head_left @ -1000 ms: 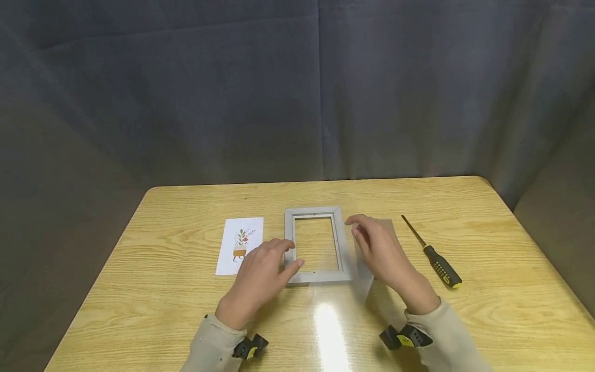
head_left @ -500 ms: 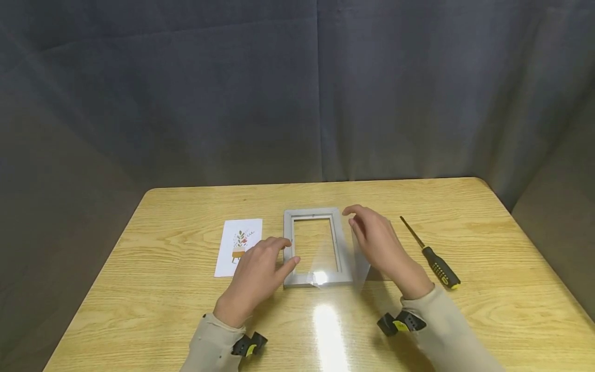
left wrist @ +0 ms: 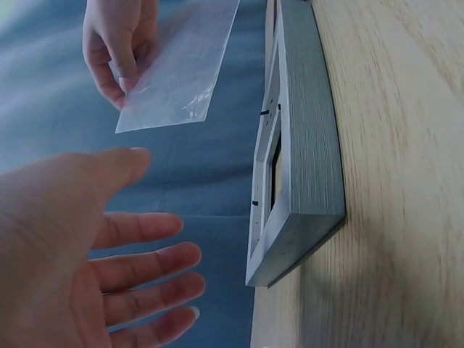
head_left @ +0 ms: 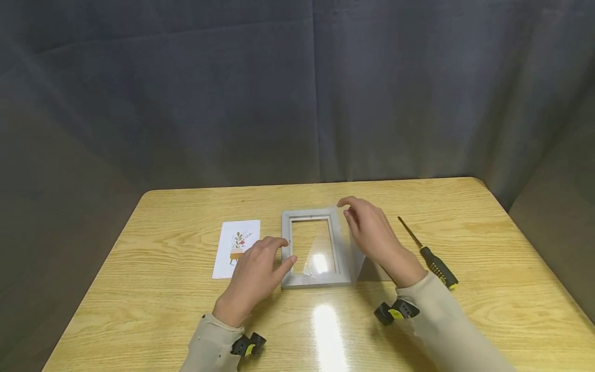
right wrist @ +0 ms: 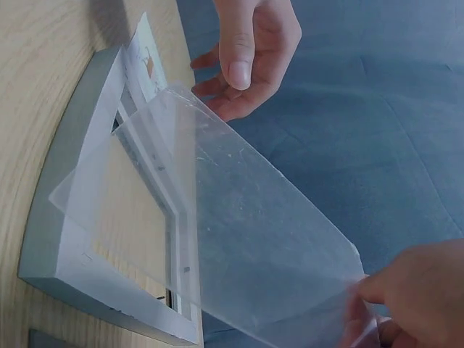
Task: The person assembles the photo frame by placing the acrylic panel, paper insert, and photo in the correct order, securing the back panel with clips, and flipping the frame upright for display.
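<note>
Drifting further over the gray frame [head_left: 309, 213] at dial center, the clear sheet [right wrist: 250, 206] hangs tilted from the right hand [head_left: 370, 230], a pinching grip at two o'clock, seemingly covering more but unseated, the left hand [head_left: 258, 266] at eight o'clock loose-fingered, holding nothing.

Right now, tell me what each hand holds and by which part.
The right hand holds a clear sheet by one edge; the left hand holds nothing.
</note>
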Available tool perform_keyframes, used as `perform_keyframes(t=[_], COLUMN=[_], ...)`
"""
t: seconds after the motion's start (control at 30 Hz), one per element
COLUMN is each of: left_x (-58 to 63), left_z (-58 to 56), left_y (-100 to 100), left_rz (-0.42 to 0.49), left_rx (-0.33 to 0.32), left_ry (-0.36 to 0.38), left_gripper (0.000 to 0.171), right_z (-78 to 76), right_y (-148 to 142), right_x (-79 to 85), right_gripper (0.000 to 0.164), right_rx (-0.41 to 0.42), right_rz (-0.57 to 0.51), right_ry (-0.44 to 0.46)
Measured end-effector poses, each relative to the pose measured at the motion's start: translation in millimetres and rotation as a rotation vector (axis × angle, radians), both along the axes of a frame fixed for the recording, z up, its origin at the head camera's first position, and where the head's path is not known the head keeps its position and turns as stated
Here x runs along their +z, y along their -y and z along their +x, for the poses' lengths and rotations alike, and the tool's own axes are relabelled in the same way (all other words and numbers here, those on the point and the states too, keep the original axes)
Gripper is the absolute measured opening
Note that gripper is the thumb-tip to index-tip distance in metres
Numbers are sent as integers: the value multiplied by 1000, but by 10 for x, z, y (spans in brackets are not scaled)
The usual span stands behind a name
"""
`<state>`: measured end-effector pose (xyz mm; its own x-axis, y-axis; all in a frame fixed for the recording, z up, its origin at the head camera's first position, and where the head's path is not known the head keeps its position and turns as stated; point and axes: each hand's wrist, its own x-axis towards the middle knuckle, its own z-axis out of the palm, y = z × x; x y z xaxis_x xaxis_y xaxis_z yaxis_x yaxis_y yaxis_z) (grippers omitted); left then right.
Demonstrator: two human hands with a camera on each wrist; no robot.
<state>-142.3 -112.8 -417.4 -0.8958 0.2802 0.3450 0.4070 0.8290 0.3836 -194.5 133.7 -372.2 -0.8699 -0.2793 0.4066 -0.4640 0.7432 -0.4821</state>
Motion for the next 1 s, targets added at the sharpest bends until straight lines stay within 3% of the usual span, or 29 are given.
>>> perform_keyframes(t=[0.53,1.0], left_x=[-21,-40], left_z=[-49,-77], left_y=[-3,-11], left_rz=[-14,-21], left_rx=[24,32], left_ry=[-7,-1], left_gripper=[40,39], right_z=[-157,-302], right_y=[107,214], right_x=[128,120], right_gripper=[24,23], right_rx=[15,39], right_rz=[36,43], right_ry=[-83,-113])
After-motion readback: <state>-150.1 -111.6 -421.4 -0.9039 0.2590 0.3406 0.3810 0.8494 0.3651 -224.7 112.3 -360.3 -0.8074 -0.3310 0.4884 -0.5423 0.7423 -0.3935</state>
